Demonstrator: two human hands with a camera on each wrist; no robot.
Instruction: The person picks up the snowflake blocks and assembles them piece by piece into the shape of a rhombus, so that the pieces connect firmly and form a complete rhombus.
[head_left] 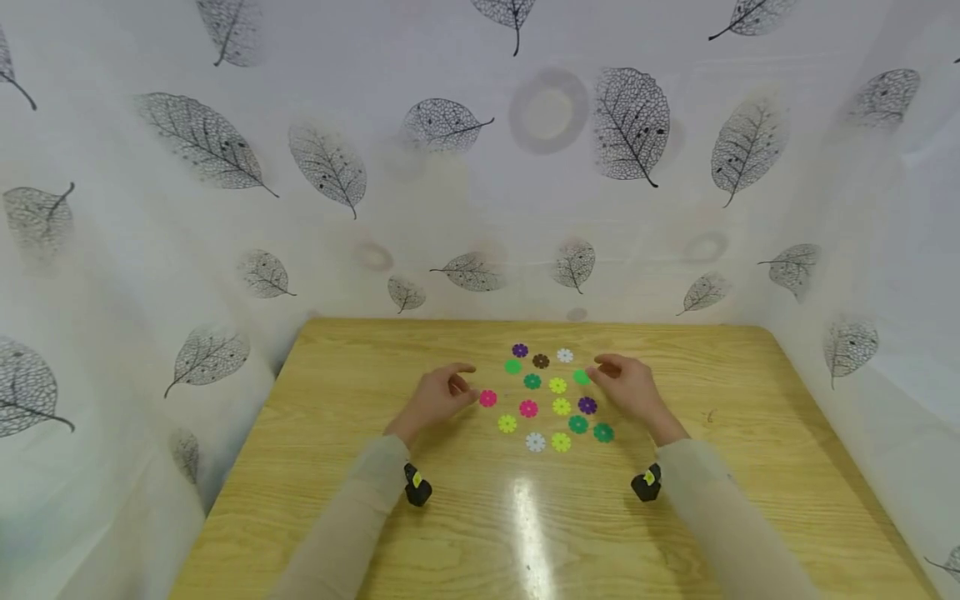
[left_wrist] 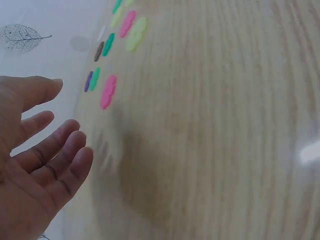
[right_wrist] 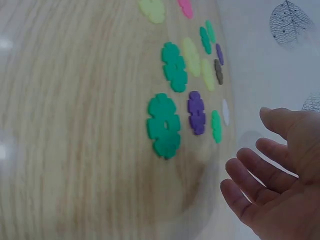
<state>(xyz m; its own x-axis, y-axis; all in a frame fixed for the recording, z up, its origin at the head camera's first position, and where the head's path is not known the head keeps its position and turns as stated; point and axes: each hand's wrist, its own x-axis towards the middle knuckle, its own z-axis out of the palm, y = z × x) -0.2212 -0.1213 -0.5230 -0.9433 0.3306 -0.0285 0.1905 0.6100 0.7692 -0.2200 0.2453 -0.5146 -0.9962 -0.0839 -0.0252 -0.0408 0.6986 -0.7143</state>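
Several flat flower-shaped plastic discs lie spread on the wooden table. My left hand point(head_left: 442, 393) hovers at their left side, fingers loosely bent and holding nothing, nearest a pink disc point(head_left: 488, 398). On the other side my right hand point(head_left: 628, 385) is held above the table beside a bright green disc point(head_left: 582, 377), its fingers relaxed with nothing between them. Around it lie a purple disc point(right_wrist: 196, 113) and a teal green disc point(right_wrist: 164, 126). Further discs are yellow point(head_left: 561, 442), white point(head_left: 536, 442) and brown point(head_left: 541, 361).
The light wooden table point(head_left: 337, 517) runs back to a white curtain point(head_left: 480, 200) printed with dark leaves, which also hangs at both sides. Black wrist cameras sit under the left cuff point(head_left: 417, 485) and the right cuff point(head_left: 647, 482). Light glares off the table's front middle.
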